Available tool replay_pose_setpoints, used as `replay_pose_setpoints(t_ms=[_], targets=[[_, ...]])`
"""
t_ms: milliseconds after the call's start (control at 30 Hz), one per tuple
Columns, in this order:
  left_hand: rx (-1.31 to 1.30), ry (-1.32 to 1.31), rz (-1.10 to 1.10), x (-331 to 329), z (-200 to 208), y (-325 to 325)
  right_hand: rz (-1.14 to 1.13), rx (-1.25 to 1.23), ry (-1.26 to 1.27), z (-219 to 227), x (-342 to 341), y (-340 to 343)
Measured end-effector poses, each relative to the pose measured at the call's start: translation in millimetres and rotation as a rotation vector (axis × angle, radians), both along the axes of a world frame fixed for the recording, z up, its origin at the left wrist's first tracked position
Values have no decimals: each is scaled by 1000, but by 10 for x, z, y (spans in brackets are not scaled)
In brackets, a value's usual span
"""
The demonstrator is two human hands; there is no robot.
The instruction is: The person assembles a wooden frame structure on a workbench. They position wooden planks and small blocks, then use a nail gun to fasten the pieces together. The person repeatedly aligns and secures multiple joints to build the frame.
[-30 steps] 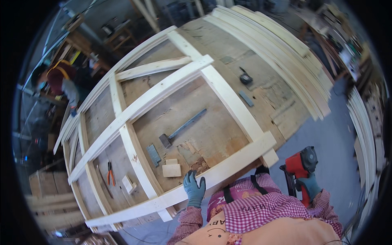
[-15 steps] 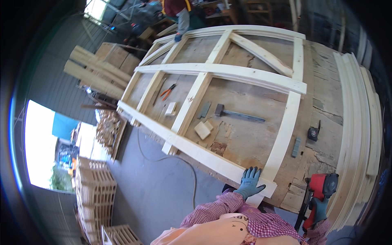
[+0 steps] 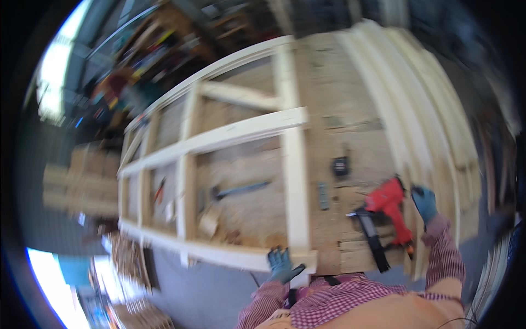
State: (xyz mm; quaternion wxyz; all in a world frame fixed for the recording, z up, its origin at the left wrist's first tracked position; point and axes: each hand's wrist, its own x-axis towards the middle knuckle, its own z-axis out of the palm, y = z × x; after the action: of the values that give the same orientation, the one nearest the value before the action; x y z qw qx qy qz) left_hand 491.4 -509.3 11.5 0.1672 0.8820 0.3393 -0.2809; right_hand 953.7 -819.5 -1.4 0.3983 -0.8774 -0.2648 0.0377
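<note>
My left hand [image 3: 281, 265], in a blue-grey work glove, lies with its fingers spread on the near corner of a pale timber frame [image 3: 298, 192]. A red and black nail gun [image 3: 392, 205] rests on the worn bench beside the frame. My gloved right hand [image 3: 425, 204] is just right of the gun, apart from it, over the edge of a stack of long boards [image 3: 422, 109]. Blur hides how its fingers are set. Inside the frame lie a hammer [image 3: 241, 189], orange-handled pliers [image 3: 159, 191] and small wood blocks [image 3: 209, 223].
A tape measure [image 3: 341, 166] and a grey strip of fasteners [image 3: 323, 196] lie on the bench [image 3: 350, 142] between frame and boards. Stacked timber [image 3: 82, 181] stands beyond the frame's left end. At the far left a blurred person [image 3: 118, 90] is near the frame.
The nail gun, held in my right hand before, now lies on the bench, and that hand has come off it toward the boards. My view has swung right. My left hand stays on the corner.
</note>
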Motion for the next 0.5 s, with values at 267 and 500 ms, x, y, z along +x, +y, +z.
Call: replay_pose_setpoints(t_ms=[267, 500], targets=[[-24, 15, 19, 144, 8, 2, -780, -727, 52, 680, 1494, -365], [40, -32, -17, -235, -370, 68, -995, -806, 230, 188, 2213, -591]])
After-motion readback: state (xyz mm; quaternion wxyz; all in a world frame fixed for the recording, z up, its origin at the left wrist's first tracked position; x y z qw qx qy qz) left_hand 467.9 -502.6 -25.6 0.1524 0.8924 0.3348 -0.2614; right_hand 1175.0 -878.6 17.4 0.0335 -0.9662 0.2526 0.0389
